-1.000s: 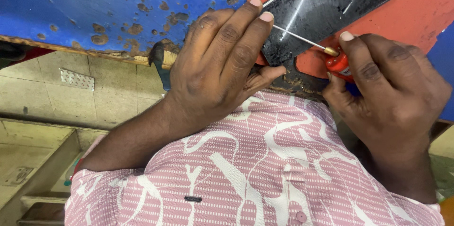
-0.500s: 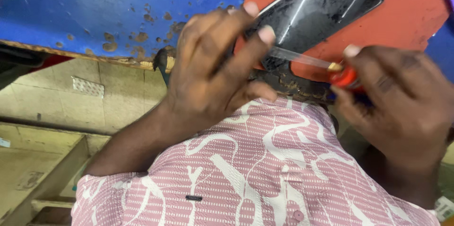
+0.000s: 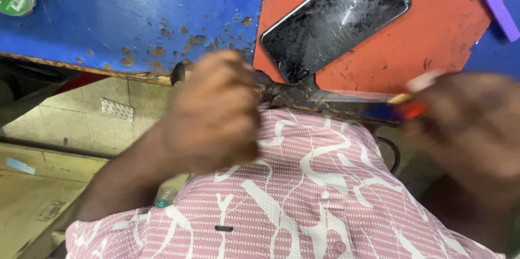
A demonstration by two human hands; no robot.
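Below the cracked phone (image 3: 336, 20), the right hand (image 3: 466, 123) grips a red-handled screwdriver (image 3: 403, 106). Blurred, the left hand (image 3: 214, 112) looks curled at the tabletop (image 3: 108, 15) edge; its grip cannot be told.

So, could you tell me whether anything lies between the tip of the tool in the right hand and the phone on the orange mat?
Nothing visible does. The right hand holds a thin tool whose tip points toward the phone, with only bare orange mat between them. The blurred left hand is off to the side, at the bench edge.

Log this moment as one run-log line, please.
left hand: blurred, off phone | right hand: grips thin red-handled screwdriver | cracked black smartphone: flat on orange mat
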